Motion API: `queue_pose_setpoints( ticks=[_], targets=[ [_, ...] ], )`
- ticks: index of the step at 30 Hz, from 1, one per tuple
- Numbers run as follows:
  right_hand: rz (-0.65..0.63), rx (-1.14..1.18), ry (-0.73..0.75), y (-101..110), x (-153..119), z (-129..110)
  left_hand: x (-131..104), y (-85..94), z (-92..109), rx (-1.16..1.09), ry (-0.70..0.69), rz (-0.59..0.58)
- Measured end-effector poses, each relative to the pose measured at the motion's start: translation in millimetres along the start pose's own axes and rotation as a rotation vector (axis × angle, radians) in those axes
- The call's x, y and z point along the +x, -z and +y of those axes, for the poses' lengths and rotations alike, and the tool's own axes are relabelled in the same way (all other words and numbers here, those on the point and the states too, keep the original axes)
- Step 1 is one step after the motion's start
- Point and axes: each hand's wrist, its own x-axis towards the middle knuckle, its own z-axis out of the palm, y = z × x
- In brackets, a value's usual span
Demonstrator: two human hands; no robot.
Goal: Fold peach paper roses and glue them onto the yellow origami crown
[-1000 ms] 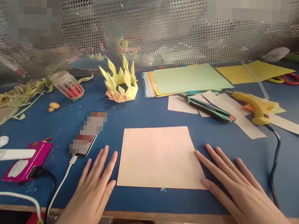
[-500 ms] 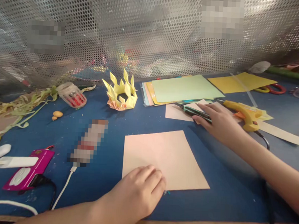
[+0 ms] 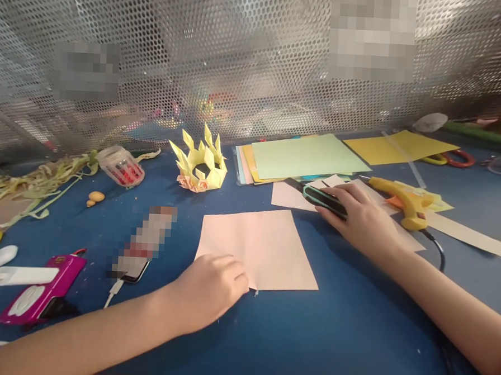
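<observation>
A pale pink sheet of paper [image 3: 268, 247] lies on the blue table in front of me, slightly bowed at its left side. My left hand [image 3: 211, 289] is closed on the sheet's front left part, its fingers curled and the fingertips partly hidden. Farther right, my right hand [image 3: 364, 218] grips a dark utility knife with light green trim [image 3: 323, 199]. The knife points left, above pink paper pieces [image 3: 286, 196]. Just beyond that hand rests a yellow glue gun [image 3: 405, 198] with a black cord.
A yellow paper crown [image 3: 207, 171] stands at the back, left of stacked coloured paper [image 3: 311, 157]. To the left are a clear plastic cup [image 3: 121, 167], a phone [image 3: 139, 268] on a white cable, a magenta device [image 3: 43, 291] and dried husks [image 3: 44, 182]. A perforated metal screen [image 3: 240, 58] closes the back.
My left hand has moved left and away from me, and the pink sheet has shifted the same way. The utility knife has turned slightly in my right hand.
</observation>
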Motion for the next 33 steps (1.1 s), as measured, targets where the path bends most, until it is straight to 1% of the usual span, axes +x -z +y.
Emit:
queue_pose_setpoints(
  ticks=[3,5,7,9,12,15,21,27,33],
  targets=[
    [0.025,0.026,-0.018,-1.5,-2.0,0.2,19.8,16.9,-17.8,-0.168,0.098,-0.097],
    [0.024,0.040,-0.027,-1.3,-2.8,0.8,36.2,21.7,-31.2,-0.238,0.212,-0.098],
    [0.017,0.052,-0.024,-0.1,-2.6,1.1,52.2,21.2,-43.9,-0.290,0.328,-0.078],
    [0.015,0.064,-0.018,1.9,-1.9,1.6,65.3,17.8,-55.2,-0.346,0.406,-0.083],
    [0.018,0.090,-0.010,5.7,-1.2,4.2,77.4,12.4,-68.8,-0.441,0.443,-0.136],
    [0.005,0.139,0.010,9.4,-1.1,8.9,81.8,8.7,-77.4,-0.515,0.448,-0.174],
    [-0.035,0.202,0.046,11.1,-0.5,15.5,81.6,6.8,-78.4,-0.596,0.471,-0.200],
    [-0.060,0.212,0.069,9.3,-0.7,19.0,86.6,13.1,-76.3,-0.559,0.454,-0.211],
    [-0.132,0.224,0.170,13.6,-0.1,25.1,86.1,16.6,-71.3,-0.546,0.427,-0.199]
  ],
)
